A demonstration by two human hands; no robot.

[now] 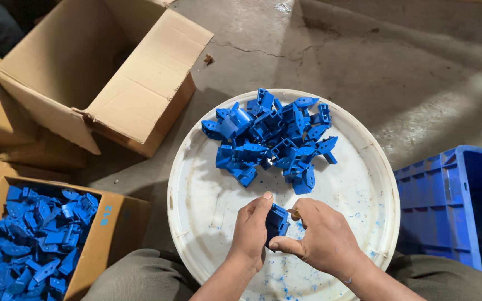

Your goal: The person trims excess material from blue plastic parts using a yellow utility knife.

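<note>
My left hand [251,231] grips a small blue plastic part [276,221] over the near side of a round white tray [196,195]. My right hand [319,237] is closed right beside it, thumb against the part's lower edge, with a small brownish tool tip [294,212] poking out between its fingers. A heap of the same blue plastic parts [274,139] lies on the far half of the tray. Blue shavings dot the tray near my hands.
A cardboard box filled with blue parts [29,239] stands at the lower left. An open cardboard box [101,72] lies at the upper left. A blue plastic crate [453,206] sits to the right. Cracked concrete floor [364,50] lies beyond. My knees flank the tray.
</note>
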